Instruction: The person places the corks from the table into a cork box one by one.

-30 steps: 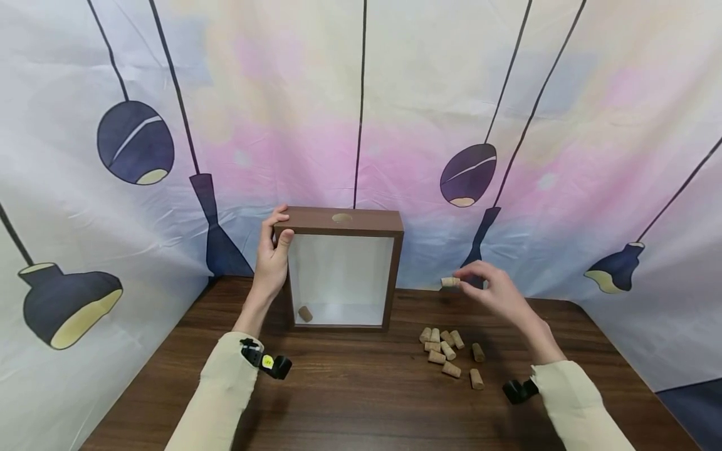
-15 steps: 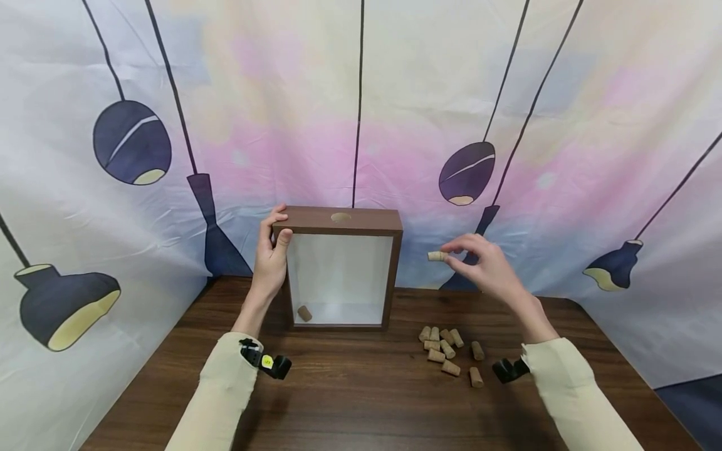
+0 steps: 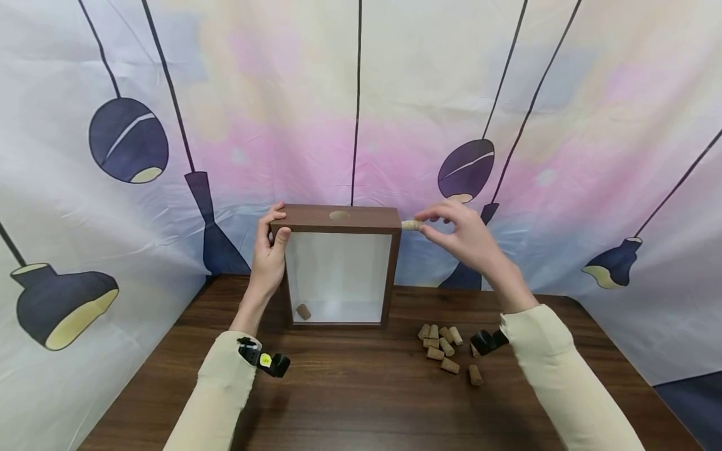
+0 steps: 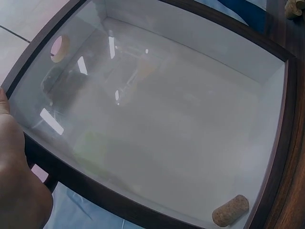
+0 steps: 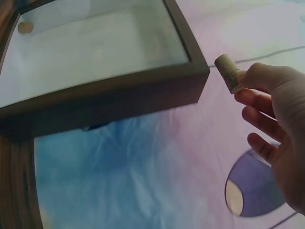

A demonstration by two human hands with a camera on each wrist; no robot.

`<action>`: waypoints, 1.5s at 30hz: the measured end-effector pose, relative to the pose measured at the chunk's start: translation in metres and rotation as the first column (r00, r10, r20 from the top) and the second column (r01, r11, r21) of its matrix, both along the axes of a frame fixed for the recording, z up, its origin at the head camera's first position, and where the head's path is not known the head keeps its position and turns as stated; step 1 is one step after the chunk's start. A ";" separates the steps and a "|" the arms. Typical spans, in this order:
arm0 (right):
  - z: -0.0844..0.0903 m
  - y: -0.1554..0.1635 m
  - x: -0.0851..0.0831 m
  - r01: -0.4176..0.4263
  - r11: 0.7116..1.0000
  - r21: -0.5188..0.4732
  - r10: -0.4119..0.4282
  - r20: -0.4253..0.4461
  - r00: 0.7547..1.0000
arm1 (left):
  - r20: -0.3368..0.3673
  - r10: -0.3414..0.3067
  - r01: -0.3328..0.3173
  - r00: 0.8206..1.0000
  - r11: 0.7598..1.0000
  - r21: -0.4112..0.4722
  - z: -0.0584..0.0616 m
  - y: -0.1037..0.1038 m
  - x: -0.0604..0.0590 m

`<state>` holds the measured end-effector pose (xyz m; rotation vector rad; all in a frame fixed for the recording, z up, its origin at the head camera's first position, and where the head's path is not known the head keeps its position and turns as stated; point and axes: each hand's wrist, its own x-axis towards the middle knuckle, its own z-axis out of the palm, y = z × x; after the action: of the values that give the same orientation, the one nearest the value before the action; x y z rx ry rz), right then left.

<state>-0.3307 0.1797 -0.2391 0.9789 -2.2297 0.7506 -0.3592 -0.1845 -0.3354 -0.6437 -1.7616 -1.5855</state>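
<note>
A: Cork — where is it seen?

B: It is pinched between the thumb and fingertips of the right hand, right of center in the head view, just beside the top right corner of the frame box. In the right wrist view the cork is shown sticking out past the fingers, near that corner but apart from it.

A: And the left hand?

B: The left hand is wrapped around the upper left corner of the box, thumb on the front edge, so the box is kept upright at the back of the table. In the left wrist view only the heel of the hand is shown at the lower left, against the dark rim.

A: How much can be judged done?

B: Little. One cork is seen lying inside, behind the glass, at the lower left of the box. A round hole is visible in the top panel, and the held cork is not yet over it. A pile of corks is left loose on the table, lower right of the box, so most of the work is judged to remain.
</note>
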 end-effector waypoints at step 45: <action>0.030 -0.120 -0.032 0.123 0.947 0.297 -0.132 0.009 0.991 | -0.018 -0.016 0.015 1.000 1.000 -0.026 0.001 -0.004 0.002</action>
<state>-0.3627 0.0593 -0.2091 0.9529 -2.4521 0.3807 -0.3573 -0.1883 -0.3340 -0.6840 -1.7706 -1.5645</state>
